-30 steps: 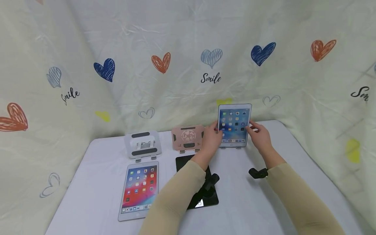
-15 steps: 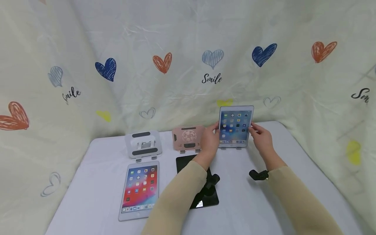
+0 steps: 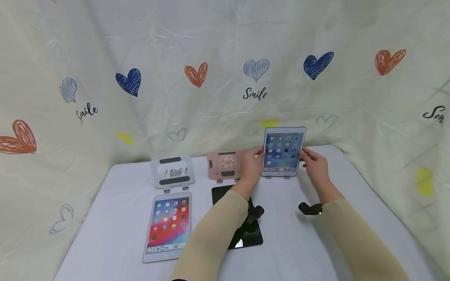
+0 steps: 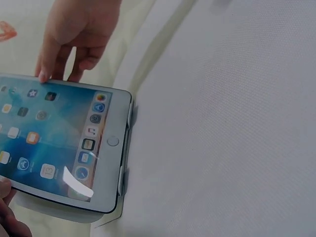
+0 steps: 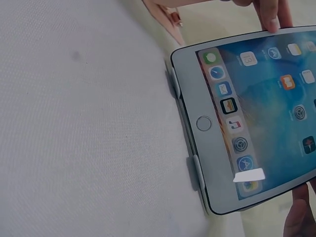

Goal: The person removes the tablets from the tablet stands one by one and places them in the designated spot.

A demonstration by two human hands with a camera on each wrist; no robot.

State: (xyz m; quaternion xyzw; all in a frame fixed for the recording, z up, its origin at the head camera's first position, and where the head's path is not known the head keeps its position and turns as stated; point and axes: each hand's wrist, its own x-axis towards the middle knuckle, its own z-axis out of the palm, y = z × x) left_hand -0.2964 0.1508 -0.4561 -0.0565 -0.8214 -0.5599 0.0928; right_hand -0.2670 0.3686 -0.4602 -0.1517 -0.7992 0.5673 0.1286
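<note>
A white tablet (image 3: 283,152) with a lit blue home screen stands leaning back at the right rear of the table. Two small lips of a stand (image 5: 198,173) catch its bottom edge; most of that stand is hidden behind it. My left hand (image 3: 251,166) holds the tablet's left edge, and my right hand (image 3: 315,168) holds its right edge. In the left wrist view, fingertips of the right hand (image 4: 81,37) touch the tablet's long side. Part of the left hand (image 5: 269,12) appears on the opposite side in the right wrist view.
Left of the tablet stand a pink tablet stand (image 3: 225,166) and a white one (image 3: 173,172). A tablet with a red and blue screen (image 3: 168,228) lies flat before the white stand. Under my left forearm lies a dark tablet (image 3: 254,234). A heart-printed curtain (image 3: 218,109) hangs behind.
The upright tablet's top has tipped slightly back and to the right. My thumbs have slid from its front face out to its side edges. The other tablets and stands stay put.
</note>
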